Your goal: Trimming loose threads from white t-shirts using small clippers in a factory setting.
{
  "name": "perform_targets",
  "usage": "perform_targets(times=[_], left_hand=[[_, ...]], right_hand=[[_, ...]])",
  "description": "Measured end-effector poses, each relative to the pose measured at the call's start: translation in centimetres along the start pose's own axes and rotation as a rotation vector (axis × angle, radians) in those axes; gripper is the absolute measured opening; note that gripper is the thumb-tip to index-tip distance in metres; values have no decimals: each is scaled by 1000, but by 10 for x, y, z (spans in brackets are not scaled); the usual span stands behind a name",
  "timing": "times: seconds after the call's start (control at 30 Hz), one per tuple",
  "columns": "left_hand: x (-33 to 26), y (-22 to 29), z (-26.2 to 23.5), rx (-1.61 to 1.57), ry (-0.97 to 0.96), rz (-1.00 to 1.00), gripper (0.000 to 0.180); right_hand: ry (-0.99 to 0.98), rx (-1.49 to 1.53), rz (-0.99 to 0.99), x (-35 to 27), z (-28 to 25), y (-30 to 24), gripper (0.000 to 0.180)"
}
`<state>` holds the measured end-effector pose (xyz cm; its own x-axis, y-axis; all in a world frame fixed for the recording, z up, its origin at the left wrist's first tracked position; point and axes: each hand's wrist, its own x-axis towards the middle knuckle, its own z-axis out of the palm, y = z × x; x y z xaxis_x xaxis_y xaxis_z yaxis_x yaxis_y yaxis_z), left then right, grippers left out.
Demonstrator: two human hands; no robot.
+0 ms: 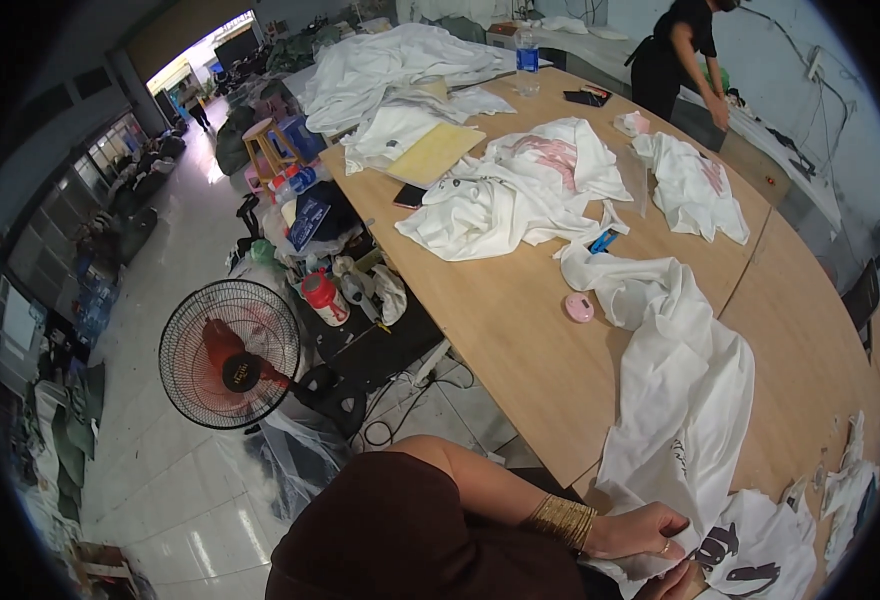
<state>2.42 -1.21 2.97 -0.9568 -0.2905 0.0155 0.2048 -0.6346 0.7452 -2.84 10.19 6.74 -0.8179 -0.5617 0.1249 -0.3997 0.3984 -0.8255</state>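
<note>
A long white cloth (680,370) with dark print stretches down the tabletop to its near edge. My left hand (640,530), with gold bangles at the wrist, is closed and pinches the lower end of this cloth. Close below it, at the bottom of the picture, my right hand (678,580) is partly cut off, its fingers closed on the same cloth. Beside the hands lies another white cloth (765,540) with a bold dark print. Past the far end of the long cloth are a pink round object (579,307) and a small blue tool (603,241).
The wooden table (500,330) also bears crumpled white cloths (520,190), a yellow folder (435,153), a phone (409,196) and a water bottle (527,60). A floor fan (230,355) stands left, near a red flask (324,297). A person in black (672,60) works at the back right.
</note>
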Motion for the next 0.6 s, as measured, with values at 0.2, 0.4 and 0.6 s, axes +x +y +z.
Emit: perform_targets(times=[0.2,0.4,0.6], left_hand=[[-2,0,-4,-56,-63,-77,21],[-3,-13,6,-70,-16,-147,22],[4,-25,-10,258,54,-213,22]], right_hand=[[4,-4,21,-4,-2,25,31],[-18,72,47,-17,-10,41,29],[53,-2,0,-18,-2,58,17]])
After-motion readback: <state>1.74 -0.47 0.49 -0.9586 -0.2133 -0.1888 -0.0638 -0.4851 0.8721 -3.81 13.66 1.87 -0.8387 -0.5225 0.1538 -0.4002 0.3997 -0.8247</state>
